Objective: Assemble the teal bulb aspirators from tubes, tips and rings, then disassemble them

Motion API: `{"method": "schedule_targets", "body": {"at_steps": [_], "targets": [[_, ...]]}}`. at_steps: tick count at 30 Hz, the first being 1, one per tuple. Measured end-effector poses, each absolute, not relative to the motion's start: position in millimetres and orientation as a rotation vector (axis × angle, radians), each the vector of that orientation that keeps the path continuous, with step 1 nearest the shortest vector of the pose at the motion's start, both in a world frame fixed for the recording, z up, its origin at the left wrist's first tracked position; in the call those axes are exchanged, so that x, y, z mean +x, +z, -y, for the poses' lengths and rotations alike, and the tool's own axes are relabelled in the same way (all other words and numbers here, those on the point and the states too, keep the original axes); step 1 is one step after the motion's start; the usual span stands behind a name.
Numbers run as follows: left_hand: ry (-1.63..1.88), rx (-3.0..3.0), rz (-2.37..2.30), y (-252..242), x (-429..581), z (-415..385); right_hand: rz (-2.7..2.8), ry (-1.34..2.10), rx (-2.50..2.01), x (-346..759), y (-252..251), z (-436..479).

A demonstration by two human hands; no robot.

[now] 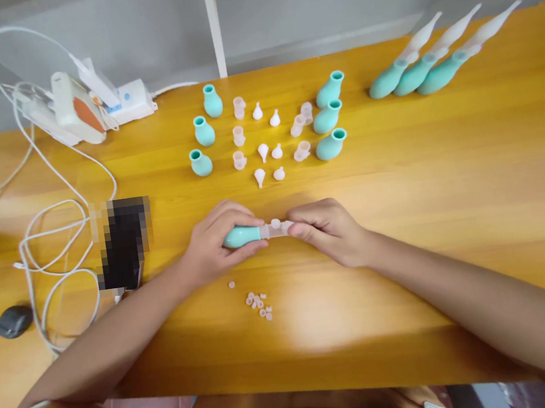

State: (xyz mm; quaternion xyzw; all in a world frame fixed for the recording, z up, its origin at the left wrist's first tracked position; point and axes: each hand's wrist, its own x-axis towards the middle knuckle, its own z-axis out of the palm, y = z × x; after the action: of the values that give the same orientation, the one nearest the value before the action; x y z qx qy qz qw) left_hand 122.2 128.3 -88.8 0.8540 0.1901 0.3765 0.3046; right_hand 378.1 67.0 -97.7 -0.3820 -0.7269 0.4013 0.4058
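My left hand [217, 241] is closed round a teal rubber squeeze bulb [242, 236], held lying sideways above the table. From the bulb's mouth a translucent plastic connector [272, 231] points right, a small round cap standing on its upper side. My right hand [329, 231] pinches the connector's far end between thumb and fingers, which hide part of that end. Just beyond the hands lie several small white funnel-shaped pieces [260, 177]. Nearer to me, several tiny translucent rings [260, 304] lie in a loose group, one apart from them.
More teal bulbs [202, 164] and translucent connectors [240, 160] stand or lie in columns toward the back. Three bulbs with long white nozzles [440, 71] lie at the back right. A phone [125, 247], white cables [55, 273], a power strip [133, 102] and a mouse [14, 321] occupy the left.
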Motion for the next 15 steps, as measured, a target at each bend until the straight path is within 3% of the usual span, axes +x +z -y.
{"method": "schedule_targets", "body": {"at_steps": [7,15], "targets": [[0.849,2.306,-0.46,-91,121,-129,2.065,0.912,-0.887,381,-101,-70],[0.644,2.311,-0.375,-94,120,-125,2.342,0.439,-0.97,378,-111,-63]]}}
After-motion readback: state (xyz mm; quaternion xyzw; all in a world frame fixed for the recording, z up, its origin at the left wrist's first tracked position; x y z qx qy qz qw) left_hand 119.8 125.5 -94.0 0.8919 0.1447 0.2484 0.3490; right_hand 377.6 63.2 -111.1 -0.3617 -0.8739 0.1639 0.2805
